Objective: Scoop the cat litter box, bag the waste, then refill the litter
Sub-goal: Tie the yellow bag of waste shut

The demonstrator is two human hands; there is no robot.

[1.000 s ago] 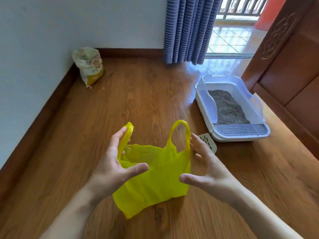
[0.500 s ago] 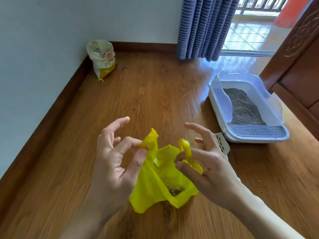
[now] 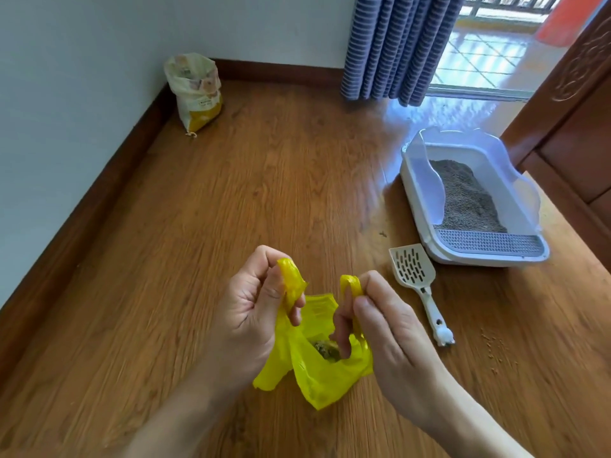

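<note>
**Both grips on the bag handles**

Pinched in my left hand [image 3: 256,312] and right hand [image 3: 385,328], the yellow bag [image 3: 325,375] hangs over the wooden floor [image 3: 231,200], waste visible inside. Scoop [image 3: 418,282] and litter box [image 3: 472,200] lie right; the litter sack [image 3: 196,90] print is unreadable.

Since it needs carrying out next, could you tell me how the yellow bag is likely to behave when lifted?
The yellow bag is thin and crumpled, so probably floppy. Only a small clump of waste shows inside, so likely light. The left hand and right hand each pinch a handle, which should steady it.
</note>
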